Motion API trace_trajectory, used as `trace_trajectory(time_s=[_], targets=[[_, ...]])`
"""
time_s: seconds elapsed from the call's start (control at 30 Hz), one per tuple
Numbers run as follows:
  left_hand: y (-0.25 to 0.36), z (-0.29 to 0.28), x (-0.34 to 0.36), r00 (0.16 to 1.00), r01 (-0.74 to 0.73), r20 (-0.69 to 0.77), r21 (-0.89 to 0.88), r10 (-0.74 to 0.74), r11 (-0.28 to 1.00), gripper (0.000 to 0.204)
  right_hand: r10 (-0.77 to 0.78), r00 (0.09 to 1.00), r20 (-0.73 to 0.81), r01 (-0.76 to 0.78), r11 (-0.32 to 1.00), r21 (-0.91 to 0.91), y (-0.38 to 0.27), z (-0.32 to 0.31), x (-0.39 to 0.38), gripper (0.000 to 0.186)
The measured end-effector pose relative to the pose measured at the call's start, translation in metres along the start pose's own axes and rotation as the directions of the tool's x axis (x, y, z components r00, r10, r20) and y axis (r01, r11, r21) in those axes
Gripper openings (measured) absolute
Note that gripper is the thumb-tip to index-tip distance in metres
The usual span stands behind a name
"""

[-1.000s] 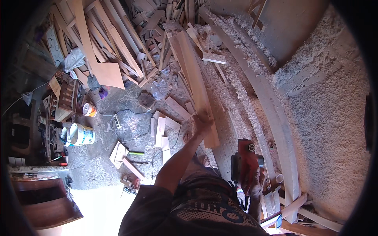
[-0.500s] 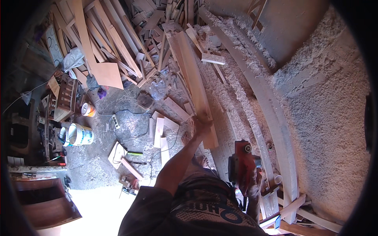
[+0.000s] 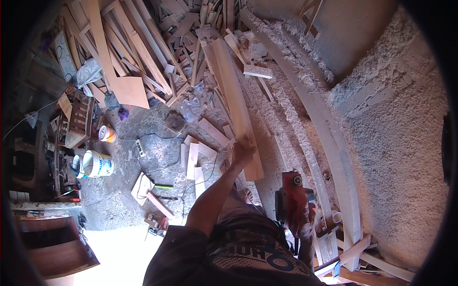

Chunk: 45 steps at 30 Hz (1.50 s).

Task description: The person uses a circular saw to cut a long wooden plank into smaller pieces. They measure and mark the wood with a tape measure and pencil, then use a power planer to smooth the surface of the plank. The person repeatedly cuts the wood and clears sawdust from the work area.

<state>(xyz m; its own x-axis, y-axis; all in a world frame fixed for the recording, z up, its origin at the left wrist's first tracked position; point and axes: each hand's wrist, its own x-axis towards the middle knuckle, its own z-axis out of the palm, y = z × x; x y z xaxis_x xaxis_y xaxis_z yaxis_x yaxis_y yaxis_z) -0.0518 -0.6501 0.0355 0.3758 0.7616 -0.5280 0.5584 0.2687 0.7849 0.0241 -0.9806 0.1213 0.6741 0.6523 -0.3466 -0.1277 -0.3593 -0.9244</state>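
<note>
A long, pale wooden board [image 3: 234,95] lies lengthwise ahead of me on the workbench. My left hand [image 3: 243,151] grips its near part, with the thumb on top and the other fingers partly hidden. To the right of the board's near end, my right hand [image 3: 307,219] is wrapped round a red and black power tool that looks like an electric planer [image 3: 293,193]. The planer is beside my body, apart from the board. Its underside does not show.
Wood shavings [image 3: 381,124] heap up on the right beside a long curved plank [image 3: 334,138]. Offcuts [image 3: 192,159], a power strip [image 3: 139,148] with cables, and white buckets [image 3: 98,163] are on the floor at left. Stacked boards [image 3: 138,43] fill the far left.
The planer in my right hand has shifted very slightly left and nearer to me. My left hand has barely moved on the board, which looks unmoved.
</note>
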Motion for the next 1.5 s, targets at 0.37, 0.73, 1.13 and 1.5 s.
trace_trajectory(time_s=[0.37,0.73,1.13,1.5], targets=[[-0.037,0.007,0.021,0.967,-0.027,-0.239,0.251,0.089,0.968,0.08,0.047,0.998,0.037,-0.049,0.997,0.056,0.023,0.0,-0.003,0.058],[-0.091,0.015,0.036,0.998,0.019,0.065,-0.513,0.017,0.858,0.076,0.112,0.987,0.112,-0.126,0.983,0.13,0.013,0.004,0.002,0.053],[-0.025,0.025,-0.012,0.955,0.039,-0.292,0.302,0.053,0.952,0.083,0.083,0.991,0.11,-0.085,0.996,0.016,0.017,0.005,0.003,0.056],[-0.072,-0.004,0.031,0.997,-0.069,-0.033,0.019,0.07,0.997,0.074,0.115,0.99,0.077,-0.114,0.993,-0.017,0.022,0.0,-0.002,0.057]])
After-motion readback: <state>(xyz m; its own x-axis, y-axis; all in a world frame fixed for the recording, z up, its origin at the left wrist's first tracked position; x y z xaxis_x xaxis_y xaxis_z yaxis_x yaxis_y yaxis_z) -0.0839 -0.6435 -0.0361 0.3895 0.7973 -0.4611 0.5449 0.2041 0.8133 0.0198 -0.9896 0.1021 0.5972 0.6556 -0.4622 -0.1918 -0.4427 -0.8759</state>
